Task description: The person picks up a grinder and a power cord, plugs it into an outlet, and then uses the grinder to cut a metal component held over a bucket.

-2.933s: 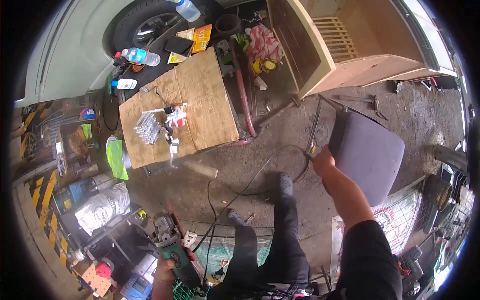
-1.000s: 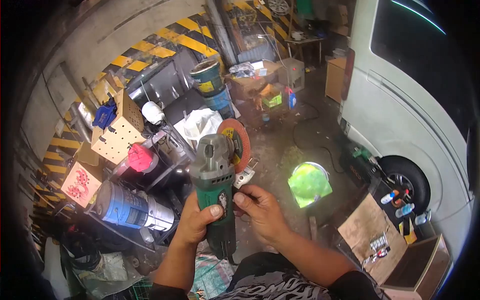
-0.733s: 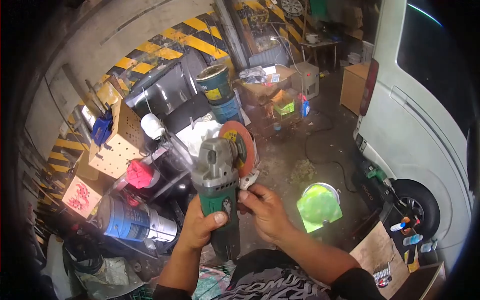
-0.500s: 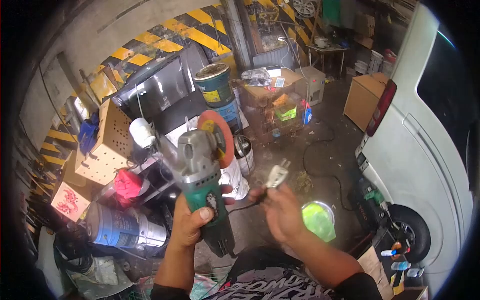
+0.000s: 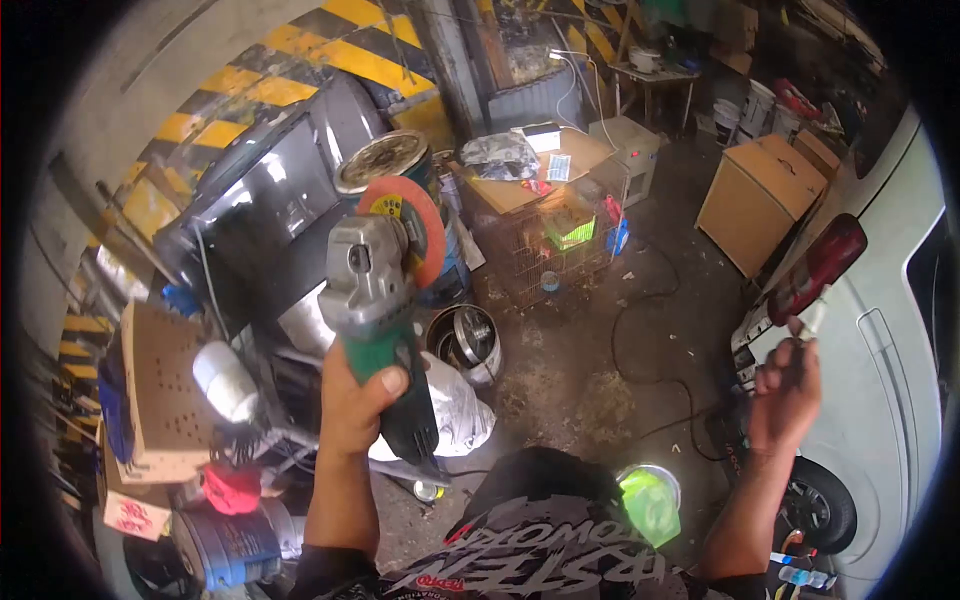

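Plug [image 5: 820, 308] swung out toward van [image 5: 865, 365], pinched by your right hand [image 5: 786, 402]; left hand [image 5: 350, 402] wraps grinder [image 5: 366, 270]: angle disc [image 5: 429, 232] away.

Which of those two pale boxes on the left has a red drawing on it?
The lower box; the perforated box above it shows dark holes instead.

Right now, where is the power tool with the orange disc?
In the head view, the power tool is left of centre, gripped in the left hand, its orange disc showing in front of the grimy-topped bucket.
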A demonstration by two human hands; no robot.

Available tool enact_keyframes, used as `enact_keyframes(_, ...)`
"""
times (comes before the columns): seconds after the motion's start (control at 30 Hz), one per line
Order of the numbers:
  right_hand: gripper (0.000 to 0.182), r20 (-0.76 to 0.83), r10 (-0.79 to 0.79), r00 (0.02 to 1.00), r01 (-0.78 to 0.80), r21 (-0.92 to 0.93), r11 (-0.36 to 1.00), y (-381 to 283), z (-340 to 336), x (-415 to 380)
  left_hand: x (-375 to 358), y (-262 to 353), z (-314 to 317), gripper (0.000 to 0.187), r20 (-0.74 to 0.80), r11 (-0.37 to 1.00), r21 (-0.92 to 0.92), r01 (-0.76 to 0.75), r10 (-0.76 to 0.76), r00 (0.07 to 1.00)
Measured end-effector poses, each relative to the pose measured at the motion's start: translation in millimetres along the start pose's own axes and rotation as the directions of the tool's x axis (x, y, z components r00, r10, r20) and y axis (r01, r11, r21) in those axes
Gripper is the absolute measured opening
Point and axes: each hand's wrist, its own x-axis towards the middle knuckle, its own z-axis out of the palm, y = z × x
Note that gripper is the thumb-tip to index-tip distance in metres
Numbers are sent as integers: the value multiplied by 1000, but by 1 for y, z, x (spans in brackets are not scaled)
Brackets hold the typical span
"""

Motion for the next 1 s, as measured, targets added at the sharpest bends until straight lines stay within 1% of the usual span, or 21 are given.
enact_keyframes(0.03, 43, -8, -45, 999, 45, -16, 999, -5, 0, 16, 30, -9, 2, 79, 54, 1000, -2, -18, 18, 998)
enact_keyframes(0.07, 44, 0, -82, 997, 82, 59, 995, -5, -8, 36, 57, -13, 13, 78, 59, 1000, -7, -22, 23, 998)
enact_keyframes(0.13, 42, 9, -135, 991, 134, 61, 989, -9, -23, 77, 110, -24, 40, 77, 70, 999, -14, -32, 33, 997)
enact_keyframes(0.2, 40, -51, -198, 979, 200, 40, 979, -12, -28, 119, 163, -50, 59, 77, 73, 998, 19, -59, 58, 996)
enact_keyframes(0.23, 39, 17, -235, 972, 233, 61, 970, -12, -41, 148, 190, -60, 75, 78, 78, 998, 30, -61, 58, 995)
enact_keyframes(0.27, 39, 20, -265, 964, 264, 64, 963, -11, -47, 178, 218, -72, 91, 79, 84, 997, 39, -64, 61, 995)
enact_keyframes(0.33, 39, 28, -322, 946, 320, 64, 945, -11, -59, 242, 272, -100, 129, 80, 29, 988, 89, -126, 124, 992)
enact_keyframes(0.37, 38, 130, -339, 932, 337, 35, 941, -14, -74, 280, 297, -108, 154, 79, 16, 986, 94, -141, 140, 990)
enact_keyframes(0.4, 38, 65, -337, 939, 337, 14, 941, -17, -81, 318, 323, -112, 178, 79, 2, 983, 104, -151, 151, 988)
enact_keyframes(0.47, 37, -68, -319, 945, 317, -36, 948, -28, -87, 384, 369, -122, 215, 80, 12, 988, 133, -79, 78, 997)
enact_keyframes(0.53, 40, -105, -319, 942, 306, -126, 944, -52, -88, 446, 414, -136, 250, 81, -10, 986, 159, -42, 44, 999)
enact_keyframes(0.57, 41, -174, -358, 917, 324, -197, 925, -60, -59, 469, 433, -140, 266, 75, -15, 973, 224, -59, 64, 998)
enact_keyframes(0.6, 41, -186, -388, 903, 349, -213, 913, -66, -50, 494, 454, -146, 280, 75, 0, 962, 262, -76, 79, 997)
enact_keyframes(0.67, 42, -79, -438, 895, 419, -183, 889, -82, -60, 544, 500, -160, 303, 74, 36, 934, 337, -116, 110, 993)
enact_keyframes(0.7, 43, -43, -461, 886, 448, -173, 877, -84, -65, 567, 522, -172, 312, 75, 34, 877, 455, -154, 156, 987)
enact_keyframes(0.73, 42, -291, -534, 794, 487, -221, 845, -72, -27, 584, 544, -183, 323, 76, 48, 870, 472, -140, 133, 990)
enact_keyframes(0.8, 40, -149, -495, 856, 446, -269, 853, -57, -45, 625, 587, -205, 344, 78, 71, 850, 516, -109, 84, 994)
enact_keyframes(0.83, 39, -27, -424, 905, 405, -248, 880, -52, -67, 650, 611, -230, 348, 80, 92, 849, 516, -116, 80, 993)
enact_keyframes(0.93, 46, 241, -246, 939, 304, -246, 920, -6, -84, 730, 677, -276, 376, 82, 93, 726, 682, -86, 30, 995)
enact_keyframes(0.97, 44, 169, -255, 952, 294, -275, 915, 19, -80, 753, 702, -313, 376, 80, 115, 703, 697, -145, 89, 989)
enact_keyframes(1.0, 42, 94, -261, 961, 277, -307, 910, 43, -69, 776, 728, -345, 379, 79, 122, 665, 732, -148, 86, 989)
